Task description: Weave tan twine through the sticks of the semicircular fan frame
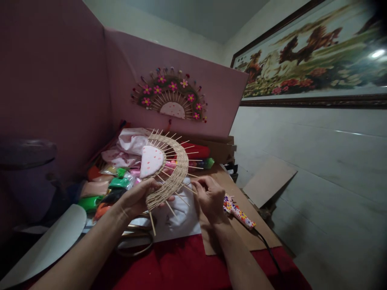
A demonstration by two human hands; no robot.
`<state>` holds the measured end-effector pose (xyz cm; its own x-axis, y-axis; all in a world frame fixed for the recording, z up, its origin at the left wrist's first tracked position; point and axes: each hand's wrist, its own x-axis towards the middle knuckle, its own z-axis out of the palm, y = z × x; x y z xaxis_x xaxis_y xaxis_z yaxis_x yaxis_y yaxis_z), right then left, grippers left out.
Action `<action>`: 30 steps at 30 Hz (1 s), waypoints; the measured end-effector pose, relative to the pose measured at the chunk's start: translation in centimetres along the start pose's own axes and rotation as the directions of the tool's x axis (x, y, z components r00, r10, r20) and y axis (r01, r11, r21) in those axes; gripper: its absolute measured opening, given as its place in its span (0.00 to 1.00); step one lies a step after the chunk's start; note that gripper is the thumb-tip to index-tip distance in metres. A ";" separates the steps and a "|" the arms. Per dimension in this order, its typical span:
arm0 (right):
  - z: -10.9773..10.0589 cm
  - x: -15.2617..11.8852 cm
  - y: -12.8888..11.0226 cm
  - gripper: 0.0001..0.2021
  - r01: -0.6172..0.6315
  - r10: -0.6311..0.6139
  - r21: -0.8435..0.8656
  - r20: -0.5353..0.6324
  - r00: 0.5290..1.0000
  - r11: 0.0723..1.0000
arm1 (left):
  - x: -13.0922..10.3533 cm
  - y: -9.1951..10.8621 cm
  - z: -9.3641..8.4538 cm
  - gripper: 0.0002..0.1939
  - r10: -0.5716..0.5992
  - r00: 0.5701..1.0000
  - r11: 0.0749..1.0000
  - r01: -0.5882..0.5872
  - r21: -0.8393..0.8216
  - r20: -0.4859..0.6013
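Partly hidden behind woven fan (182,161): left hand (141,195).

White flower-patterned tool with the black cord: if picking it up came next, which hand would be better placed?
Probably the right hand: it is nearer the tool, though busy at a thin stick; the left hand grips the woven tan fan.

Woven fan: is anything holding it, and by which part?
The left hand holds the woven fan by its lower end, thumb in front, fingers behind. The right hand pinches near its outer sticks; exactly what it grips cannot be told.
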<state>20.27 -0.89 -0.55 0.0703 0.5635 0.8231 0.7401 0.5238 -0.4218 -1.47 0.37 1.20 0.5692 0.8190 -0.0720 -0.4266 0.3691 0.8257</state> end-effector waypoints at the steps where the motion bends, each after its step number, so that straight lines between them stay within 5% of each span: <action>1: 0.1 0.0 0.0 0.07 -0.007 0.007 0.024 -0.010 1.000 1.000 | 0.0 0.1 -0.1 0.35 0.007 1.000 1.000 -0.007 -0.007 0.019; 11: 0.2 0.3 1.0 0.07 -0.026 0.027 0.025 -0.035 0.999 0.999 | -0.6 1.0 0.2 0.35 -0.002 1.000 1.000 0.002 0.027 0.000; 22: -0.3 0.4 1.5 0.07 0.047 -0.053 -0.237 -0.019 0.998 0.970 | -0.8 0.7 0.2 0.27 -0.198 0.979 0.965 0.204 0.165 -0.056; 30: -0.7 1.0 1.7 0.06 -0.045 0.038 -0.134 -0.052 0.998 0.990 | -0.9 1.0 -0.3 0.26 -0.224 0.974 0.965 0.226 0.137 -0.027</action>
<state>22.12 0.11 -0.18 0.1332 0.5492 0.8250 0.8193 0.4074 -0.4035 -2.58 0.13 1.96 0.6311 0.7271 -0.2703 -0.1868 0.4806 0.8568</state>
